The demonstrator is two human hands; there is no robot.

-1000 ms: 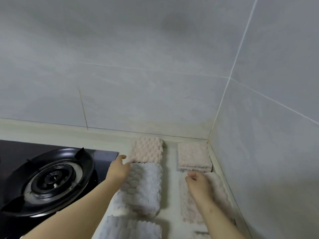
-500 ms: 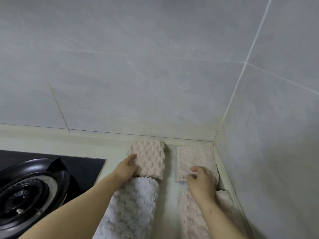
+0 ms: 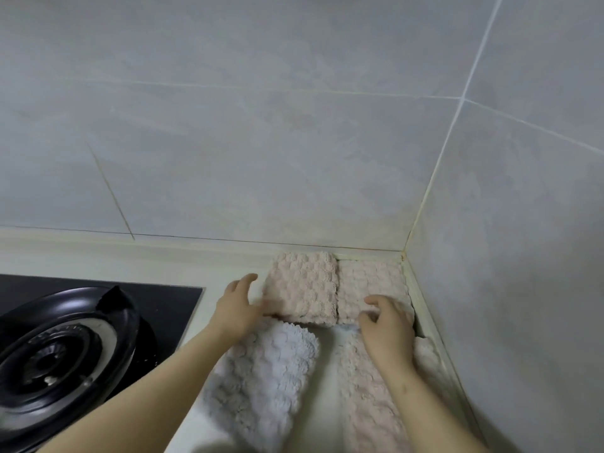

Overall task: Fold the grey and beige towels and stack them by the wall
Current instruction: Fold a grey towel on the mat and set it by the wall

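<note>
Two folded beige towels lie side by side against the back wall in the corner: the left beige towel [image 3: 302, 287] and the right beige towel [image 3: 371, 282], their edges touching. My left hand [image 3: 237, 305] rests with straight fingers against the left towel's left edge. My right hand [image 3: 387, 325] lies on the right towel's near edge, fingers bent on the cloth. A grey towel [image 3: 264, 377] lies unfolded below the left one. A long beige towel [image 3: 366, 397] runs under my right forearm.
A black gas hob [image 3: 65, 341] with a round burner sits at the left. Grey tiled walls meet in a corner [image 3: 403, 253] at the right. The pale countertop [image 3: 163, 266] runs along the back wall.
The left folded beige towel has slid right until it touches the right one, closing the gap. Both hands moved right with the towels, and the view shifted.
</note>
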